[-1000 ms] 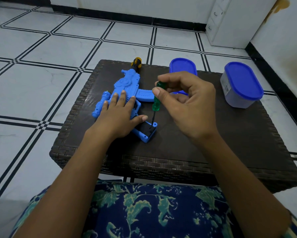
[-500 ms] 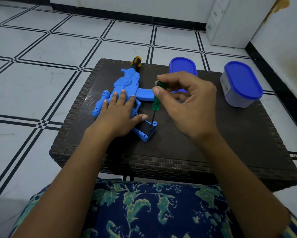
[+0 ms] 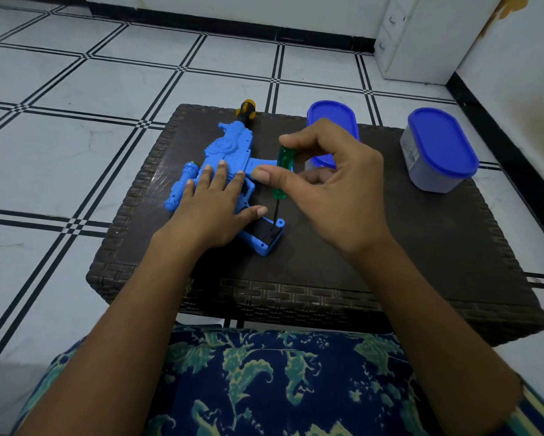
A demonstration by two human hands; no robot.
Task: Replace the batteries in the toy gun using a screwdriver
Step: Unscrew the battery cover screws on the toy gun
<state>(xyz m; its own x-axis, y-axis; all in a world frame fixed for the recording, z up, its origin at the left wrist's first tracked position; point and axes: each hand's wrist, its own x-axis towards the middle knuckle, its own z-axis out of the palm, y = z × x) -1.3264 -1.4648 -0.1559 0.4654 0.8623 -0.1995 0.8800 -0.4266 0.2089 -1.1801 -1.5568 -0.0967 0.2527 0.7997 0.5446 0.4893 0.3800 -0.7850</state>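
Unmoved, screwdriver [image 3: 282, 171] in right hand [image 3: 330, 190] stands on toy gun [image 3: 229, 158]

Two blue-lidded tubs [image 3: 439, 151] [image 3: 333, 130] sit on a dark wicker table [image 3: 390, 262] over white tiled floor [image 3: 75, 89]

The gun [image 3: 229, 155] is light blue with a black-and-yellow muzzle [image 3: 246, 111]. The screwdriver [image 3: 282, 171] handle is clear green. Both tubs [image 3: 437, 152] have blue lids. The table [image 3: 421, 247] is dark brown weave; the floor [image 3: 75, 89] white with black lines; the cloth [image 3: 280, 388] navy with green leaves.
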